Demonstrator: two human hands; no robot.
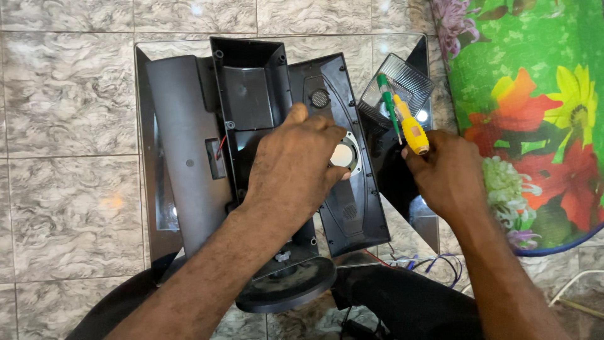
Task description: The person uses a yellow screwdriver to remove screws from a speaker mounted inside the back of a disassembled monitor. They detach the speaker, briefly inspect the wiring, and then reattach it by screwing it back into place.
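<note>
A dismantled black plastic speaker housing (251, 94) lies on a glass-topped table (143, 145). My left hand (296, 160) rests on the front panel (352, 208), fingers curled around a round pale speaker driver (343, 155) set in it. A small round grille (319, 97) sits higher on that panel. My right hand (443, 173) grips a screwdriver (402, 119) with a yellow handle and green shaft, tip pointing up and away, to the right of the panel.
A clear ribbed plastic tray (402, 75) lies at the table's far right. A grey curved panel (182, 151) lies at left. A round black base (286, 286) and loose coloured wires (428, 261) are near me. A bright floral cloth (535, 113) is at right, on a marble tile floor (63, 94).
</note>
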